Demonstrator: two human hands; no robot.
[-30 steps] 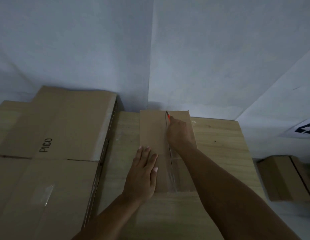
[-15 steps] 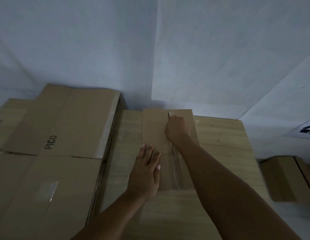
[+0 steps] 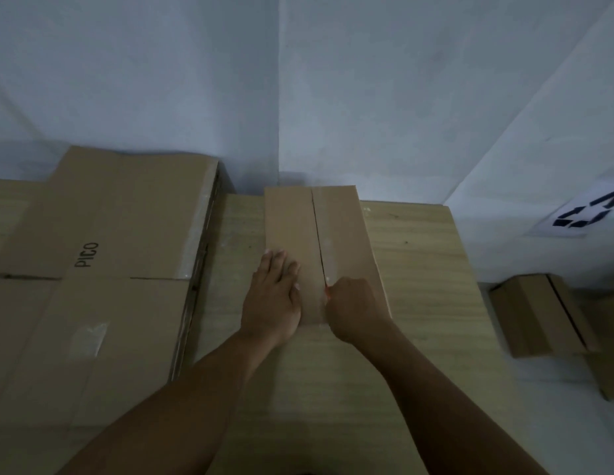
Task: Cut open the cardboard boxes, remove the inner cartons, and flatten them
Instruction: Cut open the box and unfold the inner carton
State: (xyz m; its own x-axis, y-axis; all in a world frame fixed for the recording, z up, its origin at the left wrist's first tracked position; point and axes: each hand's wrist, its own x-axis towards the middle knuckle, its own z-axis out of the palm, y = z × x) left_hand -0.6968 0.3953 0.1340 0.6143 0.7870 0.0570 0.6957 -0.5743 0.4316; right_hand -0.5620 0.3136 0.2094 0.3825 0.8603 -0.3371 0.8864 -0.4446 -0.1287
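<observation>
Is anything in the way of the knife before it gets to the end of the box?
Nothing visible. The right hand grips the orange cutter on the box's centre seam, close to the near edge. The left hand presses flat on the left flap, beside the seam, not across it.

A narrow brown cardboard box (image 3: 336,228) lies flat on the pale wooden table (image 3: 422,286), its far end at the table's back edge, close to the corner of the grey walls (image 3: 279,97). A slit runs lengthwise down the box's middle. The left hand (image 3: 272,299) rests on the box's near left part. The right hand (image 3: 355,310) sits just right of it, over the near end of the slit. Left of the table lies a stack of flattened brown cardboard sheets (image 3: 103,234), against the back wall. Right of the table, lower down and well apart, sits a small closed brown cardboard carton (image 3: 535,317). Behind that carton, a white sheet with black marks (image 3: 583,217) lies on the sloping surface.
</observation>
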